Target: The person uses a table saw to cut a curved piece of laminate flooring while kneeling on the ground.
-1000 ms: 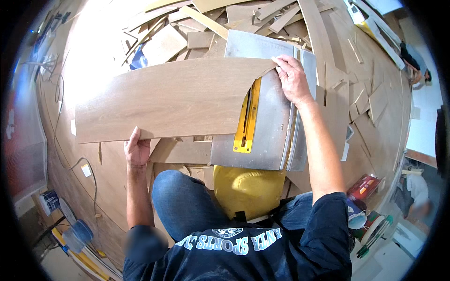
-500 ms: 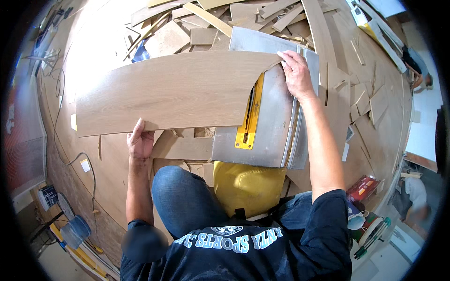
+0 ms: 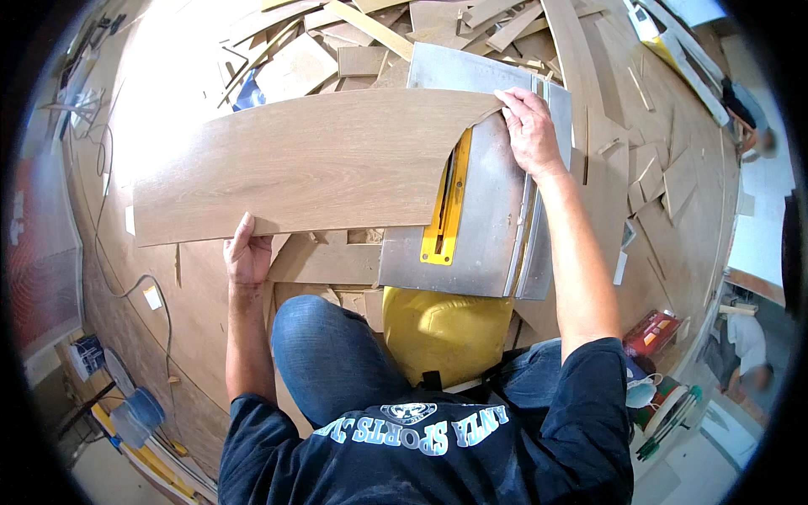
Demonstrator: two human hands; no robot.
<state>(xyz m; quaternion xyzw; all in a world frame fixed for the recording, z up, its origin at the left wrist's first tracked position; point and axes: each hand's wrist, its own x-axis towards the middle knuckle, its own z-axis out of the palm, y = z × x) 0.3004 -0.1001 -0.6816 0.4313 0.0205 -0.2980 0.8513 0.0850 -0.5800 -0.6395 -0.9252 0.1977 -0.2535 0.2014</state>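
Thumb (image 3: 243,229) on top, my left hand (image 3: 248,259) pinches the near edge of one brown plank (image 3: 295,164), other fingers (image 3: 264,244) partly hidden underneath; my right hand (image 3: 532,139) pinches the far right corner. The notched end lies over one grey metal tabletop (image 3: 492,210), along one yellow slotted insert (image 3: 459,189).

Head cam, L of fisheye pr, looks steeply down, pic upright; shirt (image 3: 429,467) v. close at btm, L hand (image 3: 249,259) & R hand (image 3: 534,130) farther fwd, floor (image 3: 202,362) bending twd dark rim.
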